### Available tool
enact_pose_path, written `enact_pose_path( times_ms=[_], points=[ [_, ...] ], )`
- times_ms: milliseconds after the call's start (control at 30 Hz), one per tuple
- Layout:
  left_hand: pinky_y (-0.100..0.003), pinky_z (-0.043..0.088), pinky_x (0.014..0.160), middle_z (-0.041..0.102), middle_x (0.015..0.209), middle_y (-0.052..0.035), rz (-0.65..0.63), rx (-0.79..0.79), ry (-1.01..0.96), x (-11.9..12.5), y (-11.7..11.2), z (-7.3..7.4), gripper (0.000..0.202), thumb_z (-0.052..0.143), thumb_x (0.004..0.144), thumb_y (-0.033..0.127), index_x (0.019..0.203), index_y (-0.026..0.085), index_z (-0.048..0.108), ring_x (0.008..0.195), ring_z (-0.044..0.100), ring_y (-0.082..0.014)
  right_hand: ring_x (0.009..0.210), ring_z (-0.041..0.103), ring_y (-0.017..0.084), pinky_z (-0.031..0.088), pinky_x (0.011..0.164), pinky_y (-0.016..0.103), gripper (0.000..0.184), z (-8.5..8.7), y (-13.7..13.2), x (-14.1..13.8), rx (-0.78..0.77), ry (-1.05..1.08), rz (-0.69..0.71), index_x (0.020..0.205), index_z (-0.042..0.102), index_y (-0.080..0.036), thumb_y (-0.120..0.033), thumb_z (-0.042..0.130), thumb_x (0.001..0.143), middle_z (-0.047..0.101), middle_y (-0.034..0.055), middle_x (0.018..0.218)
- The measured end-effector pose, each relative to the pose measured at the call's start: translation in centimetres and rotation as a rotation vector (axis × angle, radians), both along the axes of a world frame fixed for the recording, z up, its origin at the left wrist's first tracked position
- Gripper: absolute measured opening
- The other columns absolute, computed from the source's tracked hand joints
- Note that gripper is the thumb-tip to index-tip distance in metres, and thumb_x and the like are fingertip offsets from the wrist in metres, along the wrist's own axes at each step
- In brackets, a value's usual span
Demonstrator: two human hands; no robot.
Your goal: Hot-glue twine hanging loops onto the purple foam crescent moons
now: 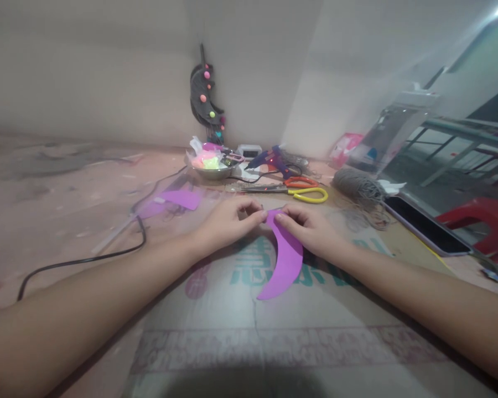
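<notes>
A purple crescent-shaped foam piece (285, 260) lies on a flattened cardboard sheet (240, 326) in the middle of the view. My left hand (228, 221) and my right hand (311, 228) meet at its far tip. Both hands are closed in a pinch on that top end, fingertips almost touching each other. The rest of the crescent curves toward me and rests flat on the cardboard.
Beyond my hands lie yellow-handled scissors (311, 194), orange scissors (299, 181), a blue glue gun (274, 159), a metal bowl (213, 171) of bright foam balls, more purple foam (182, 199) and grey yarn (359, 187). A black cable (108, 255) runs left. A phone (425, 225) and red stool (487, 218) sit right.
</notes>
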State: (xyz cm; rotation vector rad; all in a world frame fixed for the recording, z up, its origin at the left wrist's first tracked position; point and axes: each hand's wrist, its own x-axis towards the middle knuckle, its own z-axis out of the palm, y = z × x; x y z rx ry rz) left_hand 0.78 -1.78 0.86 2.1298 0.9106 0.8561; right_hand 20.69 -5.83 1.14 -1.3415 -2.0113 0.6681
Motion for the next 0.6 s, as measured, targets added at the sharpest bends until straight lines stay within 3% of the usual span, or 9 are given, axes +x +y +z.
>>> enact_pose_path(
  times_ms=[400, 600],
  points=[
    [-0.025, 0.042, 0.064, 0.064, 0.07, -0.0018, -0.024, 0.023, 0.002, -0.21, 0.31, -0.31, 0.031, 0.048, 0.09, 0.036, 0.074, 0.015, 0.064, 0.068, 0.056, -0.0147, 0.06, 0.045, 0.012, 0.035, 0.054, 0.025, 0.029, 0.05, -0.08, -0.12, -0.004, -0.014, -0.017, 0.069, 0.053, -0.018, -0.039, 0.046, 0.09, 0.049, -0.0008, 0.066],
    [-0.026, 0.044, 0.069, 0.067, 0.085, -0.003, 0.033, -0.008, -0.043, -0.3, 0.6, -0.74, 0.045, 0.034, 0.096, 0.045, 0.088, 0.016, 0.068, 0.077, 0.059, -0.0167, 0.06, 0.044, 0.011, 0.035, 0.055, 0.025, 0.03, 0.07, -0.03, -0.05, -0.002, 0.048, -0.027, 0.069, 0.051, -0.018, -0.039, 0.045, 0.09, 0.048, -0.0017, 0.066]
  ],
)
